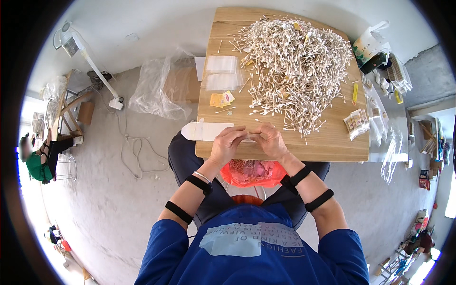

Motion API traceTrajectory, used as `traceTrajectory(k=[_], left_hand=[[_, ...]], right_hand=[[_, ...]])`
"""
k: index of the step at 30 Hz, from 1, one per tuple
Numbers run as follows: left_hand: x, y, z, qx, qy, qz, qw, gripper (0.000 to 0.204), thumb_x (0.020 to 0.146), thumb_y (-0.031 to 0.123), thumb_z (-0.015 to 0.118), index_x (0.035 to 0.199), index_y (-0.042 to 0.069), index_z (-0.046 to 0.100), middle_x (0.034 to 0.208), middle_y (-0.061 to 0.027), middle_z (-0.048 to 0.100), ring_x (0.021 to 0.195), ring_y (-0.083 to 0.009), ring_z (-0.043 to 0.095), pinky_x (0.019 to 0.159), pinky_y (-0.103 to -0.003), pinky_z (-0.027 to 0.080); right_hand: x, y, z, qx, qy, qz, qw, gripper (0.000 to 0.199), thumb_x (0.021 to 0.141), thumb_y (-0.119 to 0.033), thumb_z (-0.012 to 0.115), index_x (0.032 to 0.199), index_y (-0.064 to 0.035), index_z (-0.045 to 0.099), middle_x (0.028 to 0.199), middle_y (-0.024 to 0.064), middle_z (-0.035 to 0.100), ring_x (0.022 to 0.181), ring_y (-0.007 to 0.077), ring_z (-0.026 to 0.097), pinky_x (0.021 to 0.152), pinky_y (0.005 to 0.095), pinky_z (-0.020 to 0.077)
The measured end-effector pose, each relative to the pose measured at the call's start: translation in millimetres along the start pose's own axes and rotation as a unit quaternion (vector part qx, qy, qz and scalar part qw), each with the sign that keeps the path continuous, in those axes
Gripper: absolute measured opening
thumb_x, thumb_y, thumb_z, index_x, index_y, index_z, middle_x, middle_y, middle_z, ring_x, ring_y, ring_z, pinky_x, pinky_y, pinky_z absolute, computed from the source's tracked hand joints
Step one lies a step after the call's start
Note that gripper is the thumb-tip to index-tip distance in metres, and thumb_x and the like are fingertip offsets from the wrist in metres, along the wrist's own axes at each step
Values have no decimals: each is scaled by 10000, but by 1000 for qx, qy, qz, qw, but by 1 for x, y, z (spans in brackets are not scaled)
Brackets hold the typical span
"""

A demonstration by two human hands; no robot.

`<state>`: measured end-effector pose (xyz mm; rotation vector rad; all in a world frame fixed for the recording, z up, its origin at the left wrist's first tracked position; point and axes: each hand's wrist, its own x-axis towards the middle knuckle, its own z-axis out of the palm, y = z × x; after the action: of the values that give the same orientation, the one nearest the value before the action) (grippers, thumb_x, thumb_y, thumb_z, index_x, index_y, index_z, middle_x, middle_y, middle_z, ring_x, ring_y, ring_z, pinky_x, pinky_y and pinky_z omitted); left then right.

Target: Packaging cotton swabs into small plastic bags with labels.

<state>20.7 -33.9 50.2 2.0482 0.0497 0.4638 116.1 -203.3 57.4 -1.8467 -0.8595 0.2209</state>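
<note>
Close together over the near edge of the wooden table (308,151), my left hand (227,143) and my right hand (270,141) both have their fingers pinched. Something small and thin runs between the fingertips; the fingers hide too much of it to name it. A white strip with a tapered end (209,131) lies beside my left hand. Beyond my hands, a large heap of cotton swabs (299,66) covers much of the tabletop. A few single swabs lie loose between the heap and my hands.
Flat clear bags (222,72) and small yellow cards (221,99) lie at the table's left. Packed swab bundles (356,123) sit at the right edge. Under the near edge hangs a red plastic bag (254,173). A person in green (39,166) sits far left.
</note>
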Motion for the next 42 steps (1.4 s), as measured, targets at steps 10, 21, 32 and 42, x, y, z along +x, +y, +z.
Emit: traceTrajectory(k=[10,21,32,42], left_hand=[[-1,11,-7,186,24,165,968,302,635,-18,705,912,103,688,938,-26,648,898,-247,616,792,-359,524],[14,11,-6,272,38,211,938,345,612,52,687,947,135,691,923,32,639,904,-201,588,827,-358,484],[21,7,-5,338,55,230,911,344,664,103,663,1001,161,702,936,59,633,886,-147,576,842,-345,455],[23,14,-4,359,49,200,910,352,685,112,641,1028,163,699,951,69,643,890,-137,578,876,-345,428]], right_hand=[[-5,-9,-11,-251,25,-230,940,216,699,-102,648,913,-106,673,899,14,586,869,231,577,766,357,506],[6,-3,-13,-293,9,-222,930,215,735,-140,593,939,-92,644,900,23,554,869,220,568,760,348,507],[20,-5,-11,-394,19,-300,869,225,722,-165,593,927,-80,629,921,24,539,940,203,563,737,331,506],[22,-8,-12,-365,30,-241,899,266,727,-162,599,974,-79,648,969,13,565,962,209,568,786,337,509]])
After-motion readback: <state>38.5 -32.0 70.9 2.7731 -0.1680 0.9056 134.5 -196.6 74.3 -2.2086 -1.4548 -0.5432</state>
